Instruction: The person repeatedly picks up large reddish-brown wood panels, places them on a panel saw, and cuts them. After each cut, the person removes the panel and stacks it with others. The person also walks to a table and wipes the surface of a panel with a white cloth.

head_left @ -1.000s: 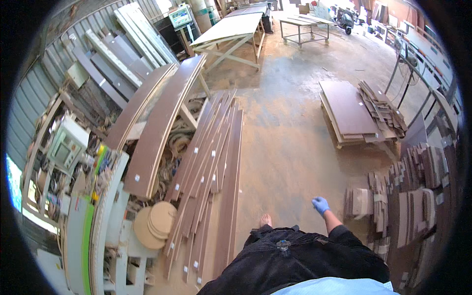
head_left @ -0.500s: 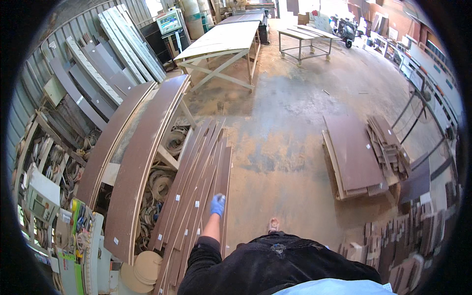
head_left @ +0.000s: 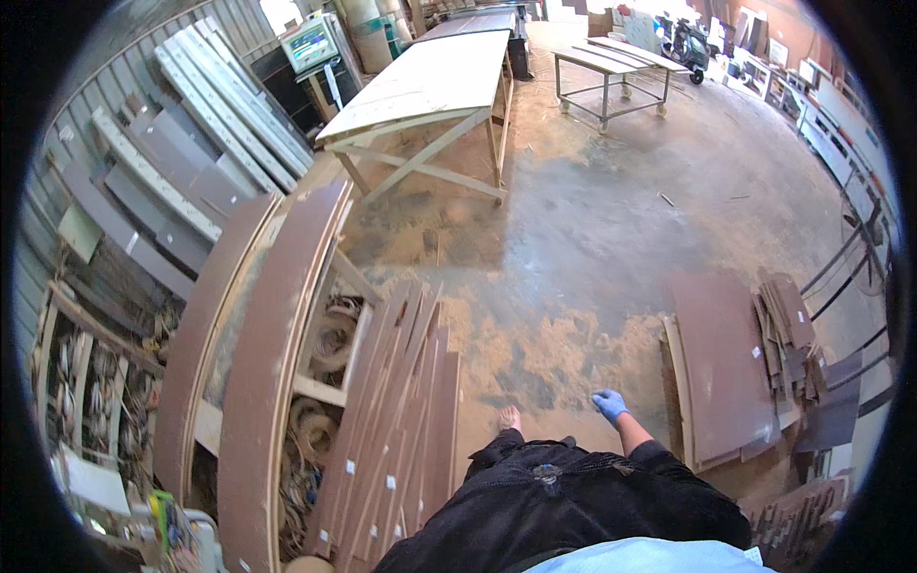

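My right hand (head_left: 608, 406), in a blue glove, hangs in front of me above the dusty floor. Its fingers are drawn together, and anything in them is too small to make out. It touches no board; the nearest is a stack of brown panels (head_left: 723, 368) to its right. My left hand is out of view. On my left, long brown strips (head_left: 394, 420) lie in a sloping pile, several with small white labels.
Two long brown boards (head_left: 277, 363) rest on a wooden frame at left, with coiled material (head_left: 334, 339) below. A pale worktable (head_left: 430, 81) and a wheeled metal table (head_left: 604, 65) stand ahead. Narrow offcuts (head_left: 793, 516) lie at lower right. My bare foot (head_left: 510, 417) is on the floor.
My gloved left hand, earlier over the brown strips, has left the view. My right hand has come into view. The view has shifted, and I appear to have stepped forward.
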The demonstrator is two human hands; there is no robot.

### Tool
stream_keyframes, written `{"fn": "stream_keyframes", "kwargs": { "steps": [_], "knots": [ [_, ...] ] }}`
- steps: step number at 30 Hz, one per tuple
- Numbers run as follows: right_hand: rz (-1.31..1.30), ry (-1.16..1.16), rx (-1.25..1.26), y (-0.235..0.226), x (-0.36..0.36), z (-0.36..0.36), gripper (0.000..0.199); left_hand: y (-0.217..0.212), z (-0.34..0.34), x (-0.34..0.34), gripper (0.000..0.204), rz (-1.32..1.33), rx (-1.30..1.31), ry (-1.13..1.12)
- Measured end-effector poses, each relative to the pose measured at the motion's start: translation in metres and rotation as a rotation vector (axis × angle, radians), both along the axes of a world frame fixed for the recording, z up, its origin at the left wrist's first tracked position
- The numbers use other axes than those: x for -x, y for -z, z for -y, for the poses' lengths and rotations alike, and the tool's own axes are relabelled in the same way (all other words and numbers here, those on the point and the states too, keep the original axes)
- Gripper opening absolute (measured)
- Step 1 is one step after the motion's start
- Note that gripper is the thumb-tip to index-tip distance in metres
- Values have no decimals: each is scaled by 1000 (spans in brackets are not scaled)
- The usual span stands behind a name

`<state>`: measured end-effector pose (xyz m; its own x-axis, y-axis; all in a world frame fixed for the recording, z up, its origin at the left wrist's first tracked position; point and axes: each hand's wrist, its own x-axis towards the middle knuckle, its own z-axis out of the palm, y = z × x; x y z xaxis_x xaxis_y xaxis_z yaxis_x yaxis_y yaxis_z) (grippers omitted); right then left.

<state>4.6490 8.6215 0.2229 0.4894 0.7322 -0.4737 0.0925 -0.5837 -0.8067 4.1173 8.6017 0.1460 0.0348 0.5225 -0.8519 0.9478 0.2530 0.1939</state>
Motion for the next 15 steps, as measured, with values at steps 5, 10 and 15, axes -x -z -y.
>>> {"fn": "stream_keyframes", "kwargs": {
  "steps": [5, 10, 15],
  "knots": [
    [-18, -70, 206, 41, -70, -47, 34, -25, -272, -101, 33, 188, -321, 281],
    [170, -224, 470, 40, -126, -106, 26, -85, -556, -253, 33, 452, -647, -78],
    [354, -315, 799, 180, -311, -162, 24, -122, -771, -486, 39, 949, -682, -433]
  ]
}}
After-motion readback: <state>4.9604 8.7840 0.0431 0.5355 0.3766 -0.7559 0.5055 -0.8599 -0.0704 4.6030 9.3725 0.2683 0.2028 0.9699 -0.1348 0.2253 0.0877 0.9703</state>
